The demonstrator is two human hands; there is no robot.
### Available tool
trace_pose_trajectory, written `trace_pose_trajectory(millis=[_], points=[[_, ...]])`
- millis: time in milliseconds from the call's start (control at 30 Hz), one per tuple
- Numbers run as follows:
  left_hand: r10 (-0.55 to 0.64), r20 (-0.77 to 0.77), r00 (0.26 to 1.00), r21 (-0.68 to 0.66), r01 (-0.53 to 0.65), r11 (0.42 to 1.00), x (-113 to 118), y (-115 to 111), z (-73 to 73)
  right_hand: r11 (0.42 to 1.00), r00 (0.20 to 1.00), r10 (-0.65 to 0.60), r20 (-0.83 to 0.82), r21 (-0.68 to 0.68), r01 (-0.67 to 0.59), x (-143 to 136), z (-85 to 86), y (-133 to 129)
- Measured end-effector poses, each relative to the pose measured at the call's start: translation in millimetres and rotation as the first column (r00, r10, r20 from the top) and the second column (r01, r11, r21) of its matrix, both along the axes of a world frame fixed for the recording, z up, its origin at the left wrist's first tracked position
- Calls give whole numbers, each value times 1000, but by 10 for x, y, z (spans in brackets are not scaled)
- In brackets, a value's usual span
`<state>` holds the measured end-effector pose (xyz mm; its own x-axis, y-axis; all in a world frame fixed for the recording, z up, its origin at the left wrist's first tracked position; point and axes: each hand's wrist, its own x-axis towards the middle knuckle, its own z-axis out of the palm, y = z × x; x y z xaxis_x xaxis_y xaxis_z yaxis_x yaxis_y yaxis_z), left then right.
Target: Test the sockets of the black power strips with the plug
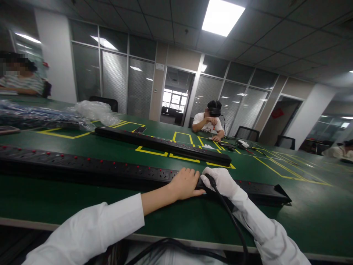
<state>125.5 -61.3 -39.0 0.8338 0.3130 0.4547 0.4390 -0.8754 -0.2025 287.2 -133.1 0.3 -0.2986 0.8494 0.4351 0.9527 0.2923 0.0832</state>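
Note:
A long black power strip [110, 170] with red dots along its top lies across the green table. My left hand [185, 184], bare, rests over the strip right of its middle, fingers laid over the top and thumb along the near side. Just right of it, my right hand [220, 181] in a white glove is closed around the black plug [210, 179] of a thick cable [230, 217]. The plug is at the strip's top; whether it sits in a socket is hidden. From there the cable runs down over the table's front edge.
Another black strip [165, 145] lies farther back on the green table [171, 209]. Clear plastic wrap [95, 112] covers items at the left. A person [208, 123] works across the table beside cables; other people sit at far left and far right.

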Motion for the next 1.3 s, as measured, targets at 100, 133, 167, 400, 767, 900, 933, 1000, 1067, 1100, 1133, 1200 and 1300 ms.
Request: trace_pose_trajectory(millis=[100, 133, 167, 400, 767, 900, 933, 1000, 1067, 1100, 1133, 1200, 1300], points=[[-1, 3, 1000, 3, 1, 1000, -1, -2, -2, 1000, 1000, -13, 14, 5, 13, 1, -13, 1], [-3, 5, 1000, 4, 3, 1000, -2, -3, -4, 1000, 1000, -17, 21, 7, 17, 4, -19, 2], [-5, 6, 1000, 4, 5, 1000, -3, -4, -5, 1000, 999, -20, 26, 9, 19, 6, -25, 3], [2, 2, 1000, 7, -2, 1000, -6, -13, 3, 1000, 1000, -14, -1, -9, 13, -4, -7, 2], [-2, 8, 1000, 0, 2, 1000, -2, 0, -3, 999, 999, -42, -18, -32, 41, 27, -40, 36], [0, 5, 1000, 3, 0, 1000, -1, -5, 0, 1000, 998, -12, 65, 21, 11, 14, -36, 8], [-1, 6, 1000, 4, 1, 1000, -1, -6, -1, 1000, 997, -8, 72, 28, 6, 13, -35, 3], [-4, 7, 1000, 7, 3, 1000, -1, -6, -4, 1000, 998, -2, 62, 27, 1, 17, -36, -1], [-6, 8, 1000, 6, 6, 1000, -3, -4, -7, 1000, 1000, 3, 24, 10, -3, 30, -41, 9], [-6, 8, 1000, 5, 6, 1000, -5, -3, -7, 1000, 1000, 1, -3, -3, -1, 39, -46, 19], [-4, 8, 1000, 3, 4, 1000, -6, -1, -7, 1000, 999, -6, -34, -17, 5, 49, -53, 32], [1, 6, 1000, -2, -1, 1000, -7, -1, -5, 999, 995, -27, -96, -44, 23, 70, -69, 60], [4, -2, 1000, -8, -4, 1000, -7, -4, 3, 997, 988, -49, -147, -60, 40, 87, -87, 83]])
